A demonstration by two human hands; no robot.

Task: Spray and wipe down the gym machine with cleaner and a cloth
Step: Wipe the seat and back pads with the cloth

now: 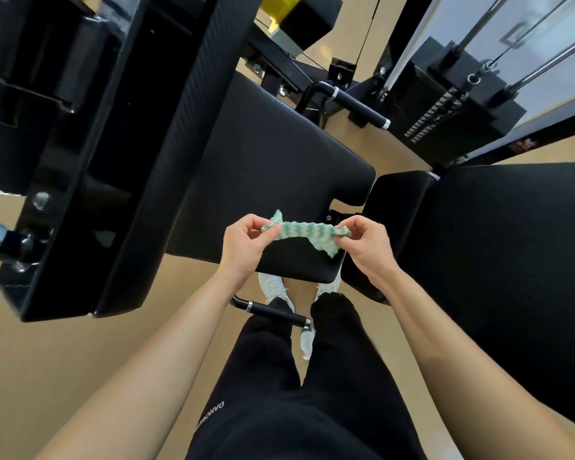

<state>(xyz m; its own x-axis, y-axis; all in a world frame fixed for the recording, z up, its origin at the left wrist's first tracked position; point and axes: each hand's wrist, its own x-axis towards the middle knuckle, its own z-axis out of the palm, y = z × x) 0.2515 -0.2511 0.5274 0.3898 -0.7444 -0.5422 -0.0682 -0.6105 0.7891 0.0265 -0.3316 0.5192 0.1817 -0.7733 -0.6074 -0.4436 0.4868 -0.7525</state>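
cloth [304, 231]: green-white zigzag | seat pad [273, 154]: black | trousers [279, 393]: black | shoes [273, 288]: white | floor [63, 360]: tan

1. The left hand [243, 247] and right hand [369, 244] are bare.
2. Both forearms are uncovered along all of their visible length.
3. Loose black trousers [279, 410] in a matte fabric cover both legs and narrow toward the ankles.
4. Small white capital lettering [210, 415] runs along the left thigh, too blurred to read in full.
5. A white left shoe [274, 288] and a white right shoe [327, 287] show beyond the trouser hems.
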